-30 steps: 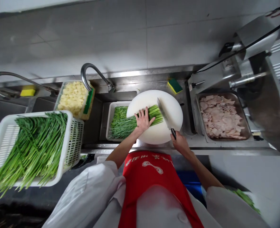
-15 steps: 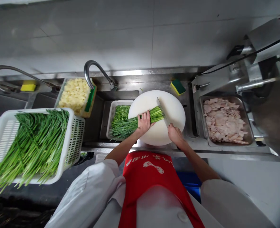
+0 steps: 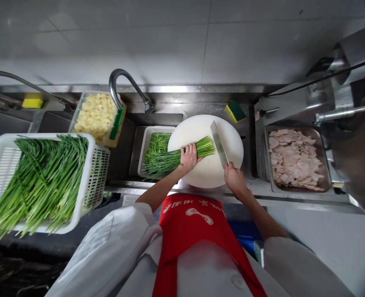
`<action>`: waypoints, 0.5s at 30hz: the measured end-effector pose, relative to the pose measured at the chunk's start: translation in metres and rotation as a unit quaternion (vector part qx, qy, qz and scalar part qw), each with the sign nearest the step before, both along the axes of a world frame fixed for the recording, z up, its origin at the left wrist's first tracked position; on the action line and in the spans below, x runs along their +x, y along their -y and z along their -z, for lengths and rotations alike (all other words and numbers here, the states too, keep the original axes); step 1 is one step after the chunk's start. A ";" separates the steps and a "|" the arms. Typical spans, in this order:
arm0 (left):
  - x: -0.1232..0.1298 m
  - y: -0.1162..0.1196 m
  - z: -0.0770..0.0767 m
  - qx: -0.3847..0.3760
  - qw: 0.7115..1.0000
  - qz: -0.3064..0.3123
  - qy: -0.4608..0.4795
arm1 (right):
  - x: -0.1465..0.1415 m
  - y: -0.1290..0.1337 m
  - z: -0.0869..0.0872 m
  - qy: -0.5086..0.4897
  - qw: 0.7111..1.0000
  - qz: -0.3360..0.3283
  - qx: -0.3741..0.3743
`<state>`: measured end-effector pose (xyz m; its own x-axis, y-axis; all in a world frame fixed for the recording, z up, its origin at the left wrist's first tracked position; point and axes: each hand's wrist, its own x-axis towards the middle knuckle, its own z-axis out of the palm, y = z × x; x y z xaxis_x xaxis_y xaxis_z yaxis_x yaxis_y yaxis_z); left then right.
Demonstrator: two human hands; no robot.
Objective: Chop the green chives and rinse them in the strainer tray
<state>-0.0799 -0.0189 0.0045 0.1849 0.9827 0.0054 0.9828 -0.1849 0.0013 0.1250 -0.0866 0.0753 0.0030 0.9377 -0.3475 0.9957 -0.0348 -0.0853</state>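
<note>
- The knife has shifted rightward, off the green stems' pale ends, leaving a gap: seemingly a moment between contacts.
- Left fingers curl over the stems, holding them on the board; pale ends lie rightward.
- Right fingers grip the knife, blade slanting ahead-left.
</note>
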 end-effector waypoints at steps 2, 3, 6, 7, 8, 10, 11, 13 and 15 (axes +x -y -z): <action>0.000 0.000 0.000 0.000 1.000 0.001 -0.002 | -0.007 0.008 -0.008 -0.011 1.000 -0.004 -0.003; 0.000 0.000 0.000 0.001 1.000 0.001 -0.003 | -0.011 0.012 -0.011 -0.016 1.000 -0.010 -0.010; 0.000 0.000 0.001 0.005 1.000 0.003 -0.005 | -0.025 0.019 -0.013 -0.022 0.999 -0.023 -0.033; 0.000 0.000 0.002 0.005 1.000 0.004 -0.006 | -0.028 0.019 -0.012 -0.020 0.999 -0.024 -0.039; 0.000 -0.001 0.002 0.004 1.000 0.004 -0.007 | -0.031 0.019 -0.012 -0.017 0.999 -0.024 -0.045; 0.000 -0.001 0.003 0.001 1.000 0.004 -0.007 | -0.035 0.017 -0.013 -0.011 0.998 -0.023 -0.053; -0.001 -0.001 0.003 -0.002 1.000 0.004 -0.005 | -0.035 0.016 -0.014 -0.010 0.998 -0.023 -0.058; -0.001 -0.002 0.004 -0.008 1.000 0.001 0.003 | -0.035 0.014 -0.016 -0.009 0.998 -0.024 -0.065; -0.001 -0.002 0.004 -0.014 1.000 0.000 0.019 | -0.032 0.013 -0.018 -0.011 0.997 -0.028 -0.072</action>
